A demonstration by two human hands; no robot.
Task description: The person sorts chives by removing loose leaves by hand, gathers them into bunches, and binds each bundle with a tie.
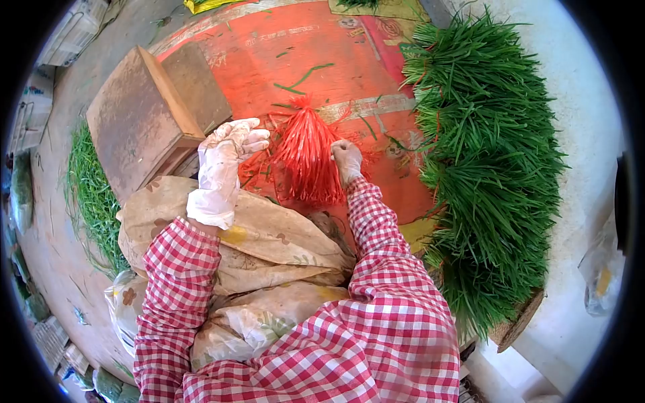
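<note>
A bunch of red plastic ties lies fanned out on the orange sheet in front of me. At its right edge is my right hand, gloved, with the fingers closed in a pinch; what they hold, if anything, is too small to tell. To the left of the bunch, my left hand wears a loose whitish glove. Its fingers are apart and point right, and nothing shows between them. Loose red strands lie under and beside the left fingers.
Bundles of green leafy stalks are stacked along the right side. A wooden box stands at the left, with loose greens on the floor beyond it. Cut green blades lie scattered on the orange sheet. Stained cloth covers my lap.
</note>
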